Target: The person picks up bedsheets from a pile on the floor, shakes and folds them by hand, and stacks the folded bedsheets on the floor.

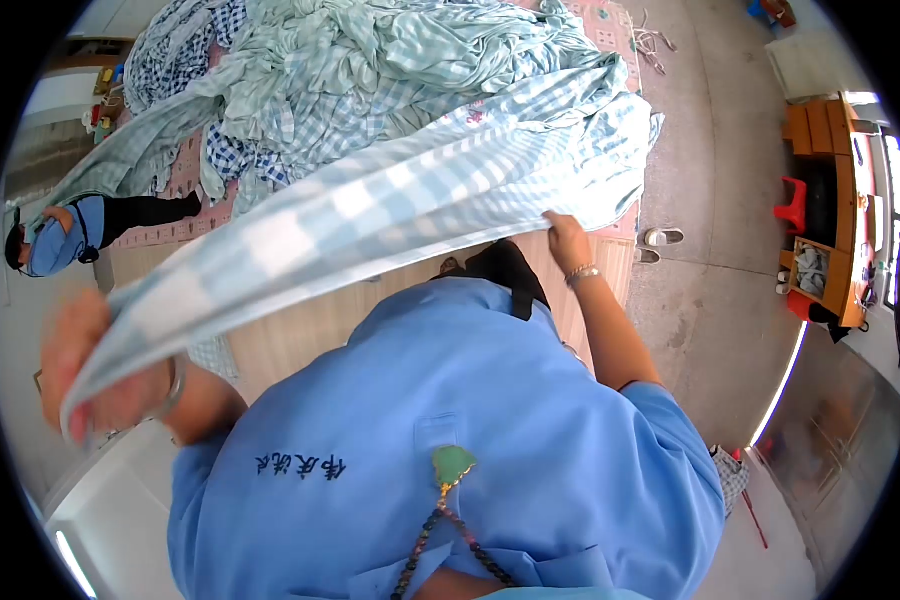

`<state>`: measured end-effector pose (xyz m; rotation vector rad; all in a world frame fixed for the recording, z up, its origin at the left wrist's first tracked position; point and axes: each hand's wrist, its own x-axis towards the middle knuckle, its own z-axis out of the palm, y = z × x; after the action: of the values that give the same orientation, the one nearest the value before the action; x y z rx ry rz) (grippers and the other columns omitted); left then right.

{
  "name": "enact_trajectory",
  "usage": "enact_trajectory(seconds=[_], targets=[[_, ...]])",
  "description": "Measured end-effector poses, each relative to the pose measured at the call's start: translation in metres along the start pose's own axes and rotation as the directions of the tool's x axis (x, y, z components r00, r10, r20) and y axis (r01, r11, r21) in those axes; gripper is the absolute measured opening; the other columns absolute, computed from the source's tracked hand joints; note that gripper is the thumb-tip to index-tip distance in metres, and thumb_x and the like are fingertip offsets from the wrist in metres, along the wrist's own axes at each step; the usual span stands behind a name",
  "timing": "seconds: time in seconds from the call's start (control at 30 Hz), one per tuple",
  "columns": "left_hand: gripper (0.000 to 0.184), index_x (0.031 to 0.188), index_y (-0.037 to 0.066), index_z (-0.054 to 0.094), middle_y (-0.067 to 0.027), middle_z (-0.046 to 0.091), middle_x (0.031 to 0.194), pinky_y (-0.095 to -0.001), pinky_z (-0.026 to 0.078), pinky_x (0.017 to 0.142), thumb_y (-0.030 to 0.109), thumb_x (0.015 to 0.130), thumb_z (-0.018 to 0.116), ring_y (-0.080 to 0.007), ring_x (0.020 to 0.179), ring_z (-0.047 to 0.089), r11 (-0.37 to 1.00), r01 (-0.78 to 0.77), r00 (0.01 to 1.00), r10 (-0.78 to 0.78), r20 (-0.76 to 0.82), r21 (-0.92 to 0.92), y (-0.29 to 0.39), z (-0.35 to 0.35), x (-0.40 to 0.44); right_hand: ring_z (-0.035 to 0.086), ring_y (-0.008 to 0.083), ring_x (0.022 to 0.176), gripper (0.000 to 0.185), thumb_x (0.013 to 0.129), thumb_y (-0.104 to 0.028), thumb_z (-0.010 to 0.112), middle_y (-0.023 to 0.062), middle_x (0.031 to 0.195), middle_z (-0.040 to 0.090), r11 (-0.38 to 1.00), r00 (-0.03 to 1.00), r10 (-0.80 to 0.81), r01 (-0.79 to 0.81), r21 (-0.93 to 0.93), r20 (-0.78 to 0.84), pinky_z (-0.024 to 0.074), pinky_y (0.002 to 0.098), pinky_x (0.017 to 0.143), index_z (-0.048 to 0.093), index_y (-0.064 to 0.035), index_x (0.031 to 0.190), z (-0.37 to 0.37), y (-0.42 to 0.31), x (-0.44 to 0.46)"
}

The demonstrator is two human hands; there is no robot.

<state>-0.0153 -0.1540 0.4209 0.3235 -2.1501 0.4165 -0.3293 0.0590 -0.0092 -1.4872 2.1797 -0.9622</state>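
A light blue and white checked sheet [370, 215] stretches across in front of my body, its near edge raised and its far part lying on the heap of cloth. At the left, my left hand [100, 365] is closed on one end of it, with the cloth folded over the fingers; hand and cloth end are smeared by motion. My right hand [569, 243] pinches the near edge of the same sheet farther right, close to the table edge. A small red mark [476, 112] shows on the fabric.
A large heap of pale green checked cloth [320, 70] and navy checked cloth [170, 60] covers the pink patterned surface [175, 195]. A co-worker in blue [65, 235] stands at the left, beside the cloth. Shoes [663, 237], a red stool [791, 205] and wooden desks [838, 200] stand right.
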Motion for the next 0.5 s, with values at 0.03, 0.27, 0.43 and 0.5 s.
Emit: enact_trajectory(seconds=[0.03,0.27,0.43,0.5], targets=[[0.032,0.089,-0.001,0.042,-0.0065,0.037,0.057,-0.0253,0.026,0.036,0.03,0.089,0.036,-0.0128,0.043,0.035,0.959,-0.136,0.988,0.149,-0.035,0.251,0.001,-0.001,0.004,0.054,0.0317,0.075,0.019,0.07,-0.002,0.048,0.0159,0.077,0.058,0.992,0.994,0.105,-0.107,-0.073,-0.025,0.0435,0.0397,0.068,0.058,-0.0043,0.087,-0.004,0.018,0.01],[0.045,0.081,0.002,0.036,-0.0065,0.04,0.054,-0.019,0.035,0.036,0.046,0.086,0.03,-0.0098,0.042,0.04,0.944,0.212,0.95,-0.139,-0.279,0.251,0.035,-0.03,0.029,0.05,0.0289,0.081,0.014,0.064,-0.006,0.053,0.0099,0.078,0.053,0.977,0.997,-0.071,0.068,-0.2,-0.011,0.0417,0.0371,0.07,0.061,-0.0109,0.075,-0.004,0.107,0.165],[0.053,0.075,0.005,0.038,-0.0049,0.044,0.059,-0.0232,0.046,0.055,0.056,0.082,0.027,-0.0089,0.053,0.047,0.882,0.423,0.892,-0.366,0.264,-0.206,0.02,-0.113,0.021,0.036,0.0229,0.113,0.017,0.07,-0.019,0.053,0.0028,0.115,0.047,0.829,0.761,-0.176,0.457,-0.323,0.625,0.029,0.0387,0.093,0.065,-0.0186,0.081,0.026,0.071,0.225],[0.055,0.067,0.005,0.039,-0.0038,0.044,0.056,-0.0223,0.046,0.055,0.056,0.082,0.027,-0.0084,0.054,0.047,0.943,0.319,0.945,-0.308,0.111,-0.094,0.021,-0.115,0.025,0.038,0.0234,0.111,0.018,0.07,-0.019,0.052,0.0044,0.113,0.048,0.796,0.689,-0.231,0.54,-0.273,0.687,0.0284,0.0387,0.094,0.065,-0.0168,0.082,0.036,0.062,0.241]])
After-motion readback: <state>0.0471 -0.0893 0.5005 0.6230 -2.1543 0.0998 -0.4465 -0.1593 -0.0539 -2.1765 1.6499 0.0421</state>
